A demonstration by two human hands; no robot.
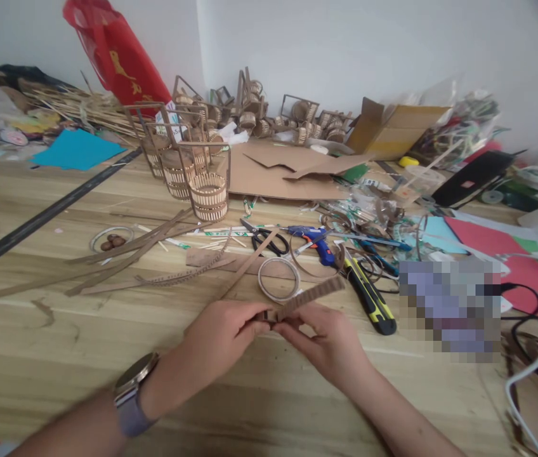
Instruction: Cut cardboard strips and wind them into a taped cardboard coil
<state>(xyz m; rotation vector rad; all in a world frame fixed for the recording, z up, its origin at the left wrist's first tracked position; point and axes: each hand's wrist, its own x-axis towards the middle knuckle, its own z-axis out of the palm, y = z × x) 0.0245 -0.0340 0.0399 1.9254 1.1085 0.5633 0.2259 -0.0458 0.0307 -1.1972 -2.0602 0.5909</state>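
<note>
Between my two hands is a narrow strip of brown corrugated cardboard (314,297), its free end slanting up to the right. My left hand (224,330), below a wristwatch, pinches the strip's near end between thumb and fingers. My right hand (323,336) pinches the same strip just to the right, fingertips almost touching the left ones. Just beyond the hands lies a roll of tape (279,261). A yellow and black utility knife (370,297) rests right of my right hand. Behind are black-handled scissors (273,241) and a blue glue gun (319,241).
Small baskets of sticks with tall cardboard handles (208,198) stand at the back left. Loose cardboard strips (131,270) lie on the left. Cardboard sheets (288,181), an open box (402,127) and a black speaker (473,178) are farther back. Cables (530,374) run along the right.
</note>
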